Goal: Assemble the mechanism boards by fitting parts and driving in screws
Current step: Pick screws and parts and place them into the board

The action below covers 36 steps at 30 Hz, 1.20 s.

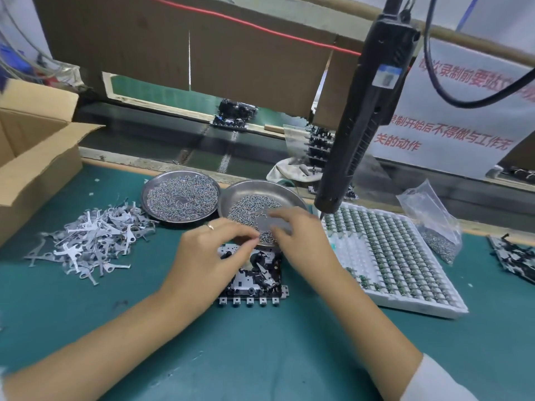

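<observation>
Black mechanism board (254, 276) beneath both hands

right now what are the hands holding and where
Cannot be told: the left hand and right hand have blurred fingers pinched together above the black mechanism board.

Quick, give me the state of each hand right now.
Left hand: fingertips pinched together above the mechanism board; what it holds cannot be told.
Right hand: blurred; cannot be told.

I've 2 steel dishes of screws: left dish (179, 195), right dish (262, 198). 1 white parts tray (390, 256), 1 hanging screwdriver (362, 111), 1 screw bag (431, 221), 1 cardboard box (34, 157), 1 board (254, 273) near me.
</observation>
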{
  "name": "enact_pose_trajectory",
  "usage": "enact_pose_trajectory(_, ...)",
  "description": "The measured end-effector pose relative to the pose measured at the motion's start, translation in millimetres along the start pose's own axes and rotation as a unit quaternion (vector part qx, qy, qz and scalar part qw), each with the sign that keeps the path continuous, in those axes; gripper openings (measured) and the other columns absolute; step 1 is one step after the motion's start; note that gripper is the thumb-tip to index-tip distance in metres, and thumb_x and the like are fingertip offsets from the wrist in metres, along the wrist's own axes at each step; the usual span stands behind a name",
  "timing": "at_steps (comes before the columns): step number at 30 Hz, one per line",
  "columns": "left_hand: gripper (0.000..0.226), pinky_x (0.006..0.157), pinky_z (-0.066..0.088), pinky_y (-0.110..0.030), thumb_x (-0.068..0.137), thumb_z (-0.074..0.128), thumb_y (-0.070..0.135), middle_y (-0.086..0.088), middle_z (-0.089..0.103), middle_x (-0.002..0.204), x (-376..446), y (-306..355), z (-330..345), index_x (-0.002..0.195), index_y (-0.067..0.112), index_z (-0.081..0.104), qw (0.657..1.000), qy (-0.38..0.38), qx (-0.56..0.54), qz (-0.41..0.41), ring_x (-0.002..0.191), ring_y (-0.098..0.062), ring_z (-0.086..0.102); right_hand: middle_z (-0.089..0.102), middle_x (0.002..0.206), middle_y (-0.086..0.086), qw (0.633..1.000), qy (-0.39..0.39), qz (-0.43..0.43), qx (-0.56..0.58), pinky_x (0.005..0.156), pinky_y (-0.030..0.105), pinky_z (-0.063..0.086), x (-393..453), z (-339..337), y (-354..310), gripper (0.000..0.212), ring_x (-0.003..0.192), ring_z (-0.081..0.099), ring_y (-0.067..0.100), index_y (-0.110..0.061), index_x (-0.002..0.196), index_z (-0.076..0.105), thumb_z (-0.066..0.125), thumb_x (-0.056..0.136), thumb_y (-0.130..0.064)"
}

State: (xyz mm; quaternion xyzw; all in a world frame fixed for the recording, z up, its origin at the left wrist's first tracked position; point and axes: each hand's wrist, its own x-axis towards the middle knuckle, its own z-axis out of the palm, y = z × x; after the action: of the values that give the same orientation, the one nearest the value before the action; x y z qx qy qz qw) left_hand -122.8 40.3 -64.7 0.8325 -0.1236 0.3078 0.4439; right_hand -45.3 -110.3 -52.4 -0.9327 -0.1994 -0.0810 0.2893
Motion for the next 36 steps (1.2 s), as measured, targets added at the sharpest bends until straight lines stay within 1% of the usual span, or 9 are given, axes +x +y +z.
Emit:
enact_pose_trajectory(2, 0.014, 0.076, 0.044, -0.006, 0.074, 0.077, 0.002, 0.007, 0.070, 0.077, -1, 1, 1, 0.083, 0.012, 0.076, 0.999, 0.012, -0.024, -0.032, 0.077, -0.002, 0.064, 0.065, 0.118, 0.012, 0.990, -0.075, 0.033, -0.118, 0.094, 0.029, 0.044, 11, 3, 4, 0.028, 0.109, 0.057, 0.025, -0.008, 0.119, 0.065, 0.054, 0.093, -0.012)
enact_pose_trajectory(5, 0.014, 0.071, 0.042, -0.004, 0.073, 0.078, 0.003, 0.011, 0.070, 0.070, -1, 1, 1, 0.077, 0.016, 0.075, 0.996, 0.023, -0.055, -0.067, 0.071, -0.001, 0.065, 0.071, 0.097, 0.015, 0.983, -0.092, 0.059, -0.148, 0.082, 0.035, 0.052, 22, 4, 3, 0.021, 0.092, 0.064, 0.029, -0.004, 0.100, 0.073, 0.056, 0.089, -0.003)
enact_pose_trajectory(10, 0.015, 0.067, 0.042, -0.003, 0.073, 0.078, 0.007, 0.014, 0.070, 0.072, -3, 3, 2, 0.079, 0.020, 0.074, 0.990, 0.025, -0.096, -0.099, 0.068, -0.002, 0.066, 0.072, 0.088, 0.015, 0.986, -0.086, 0.059, -0.126, 0.075, 0.029, 0.050, 29, 4, 5, 0.018, 0.085, 0.066, 0.028, -0.005, 0.091, 0.075, 0.060, 0.085, 0.001)
enact_pose_trajectory(15, 0.013, 0.069, 0.042, -0.004, 0.074, 0.078, 0.011, 0.014, 0.071, 0.076, -3, 3, 5, 0.080, 0.021, 0.076, 0.989, 0.025, -0.103, -0.101, 0.074, -0.003, 0.066, 0.072, 0.092, 0.010, 0.990, -0.081, 0.051, -0.100, 0.070, 0.020, 0.040, 28, 4, 13, 0.015, 0.085, 0.064, 0.021, -0.009, 0.097, 0.075, 0.064, 0.087, -0.008)
enact_pose_trajectory(19, 0.010, 0.070, 0.043, -0.005, 0.074, 0.078, 0.011, 0.011, 0.072, 0.076, -4, 1, 4, 0.080, 0.019, 0.077, 0.991, 0.027, -0.094, -0.094, 0.075, -0.003, 0.066, 0.072, 0.091, 0.006, 0.997, -0.052, 0.047, -0.029, 0.073, 0.020, 0.044, 27, 6, 16, 0.015, 0.082, 0.061, 0.014, -0.010, 0.097, 0.075, 0.066, 0.085, -0.007)
enact_pose_trajectory(24, 0.012, 0.070, 0.044, -0.006, 0.072, 0.080, 0.009, 0.010, 0.072, 0.075, -4, -2, 5, 0.079, 0.019, 0.077, 0.985, 0.047, -0.118, -0.117, 0.074, -0.002, 0.067, 0.067, 0.073, -0.002, 0.984, 0.032, 0.076, 0.159, 0.061, 0.018, 0.049, 19, -2, 12, 0.020, 0.063, 0.059, 0.008, -0.017, 0.085, 0.073, 0.067, 0.081, 0.002)
enact_pose_trajectory(27, 0.020, 0.064, 0.044, -0.004, 0.070, 0.080, 0.010, 0.011, 0.072, 0.076, -3, -1, 6, 0.084, 0.023, 0.075, 0.974, 0.056, -0.166, -0.145, 0.069, -0.001, 0.067, 0.070, 0.078, 0.008, 0.924, 0.048, 0.117, 0.362, 0.061, 0.018, 0.052, 4, -11, 4, 0.022, 0.069, 0.066, 0.019, -0.016, 0.082, 0.071, 0.069, 0.080, 0.006)
enact_pose_trajectory(31, 0.026, 0.063, 0.047, -0.006, 0.067, 0.081, 0.014, 0.010, 0.073, 0.076, -3, 2, 7, 0.088, 0.027, 0.072, 0.962, 0.077, -0.217, -0.146, 0.073, -0.004, 0.068, 0.071, 0.081, 0.006, 0.782, -0.007, 0.143, 0.606, 0.069, 0.021, 0.054, -24, -8, -12, 0.018, 0.079, 0.070, 0.018, -0.011, 0.084, 0.076, 0.075, 0.069, -0.003)
enact_pose_trajectory(36, 0.026, 0.072, 0.048, -0.009, 0.062, 0.081, 0.024, 0.011, 0.073, 0.077, -5, 6, 9, 0.086, 0.029, 0.071, 0.958, 0.086, -0.237, -0.136, 0.078, -0.005, 0.069, 0.068, 0.072, 0.001, 0.723, -0.024, 0.134, 0.678, 0.071, 0.020, 0.054, -42, 1, -25, 0.020, 0.073, 0.068, 0.012, -0.012, 0.084, 0.077, 0.072, 0.067, -0.004)
